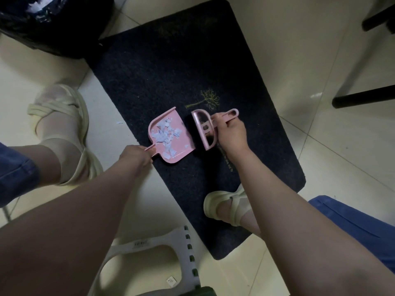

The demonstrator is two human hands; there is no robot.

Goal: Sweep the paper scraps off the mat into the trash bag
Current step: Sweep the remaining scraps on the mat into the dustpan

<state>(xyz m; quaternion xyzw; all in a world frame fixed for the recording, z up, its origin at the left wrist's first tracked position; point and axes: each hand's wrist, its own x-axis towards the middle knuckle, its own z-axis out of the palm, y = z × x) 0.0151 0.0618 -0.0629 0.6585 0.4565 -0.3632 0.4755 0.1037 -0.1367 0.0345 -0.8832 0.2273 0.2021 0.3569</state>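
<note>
A dark mat (171, 67) lies on the tiled floor. On its left edge rests a pink dustpan (179, 124) holding several pale paper scraps (165, 134). My left hand (136, 155) grips the dustpan's short handle. Just right of the pan's open lip stands a pink hand brush (204, 129), bristles down on the mat, with my right hand (230, 133) closed around its handle. One loose scrap (119, 123) lies on the floor left of the mat. The black trash bag (53, 24) sits at the top left, with pale scraps visible inside.
My feet in pale sandals stand on the floor at the left (62, 133) and on the mat's lower part (226, 207). A white plastic stool (154, 248) is below. Black chair legs (363, 96) stand at the right.
</note>
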